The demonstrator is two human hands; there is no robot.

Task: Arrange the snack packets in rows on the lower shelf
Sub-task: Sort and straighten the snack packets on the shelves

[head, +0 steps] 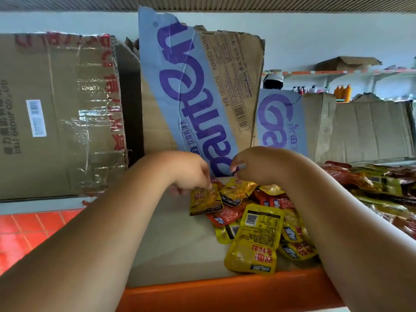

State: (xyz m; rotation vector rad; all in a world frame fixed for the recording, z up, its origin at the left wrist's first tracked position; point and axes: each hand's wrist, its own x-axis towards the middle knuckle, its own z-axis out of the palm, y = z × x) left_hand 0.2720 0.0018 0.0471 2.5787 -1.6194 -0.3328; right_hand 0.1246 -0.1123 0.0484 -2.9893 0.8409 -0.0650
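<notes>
Most snack packets (254, 239) lie in a loose, overlapping heap on the shelf (171, 239), right of centre, with no row visible; the arranging looks barely begun. The left hand (189, 174) pinches a yellow packet (203, 200) at the heap's far-left edge. The right hand (261, 167) curls over the heap, and I cannot tell whether it holds anything. Water cartons (191, 97) stand behind.

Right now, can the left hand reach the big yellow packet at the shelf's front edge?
Probably yes: the yellow packet lies uncovered atop the pile, with bare shelf between it and the left hand.
</notes>
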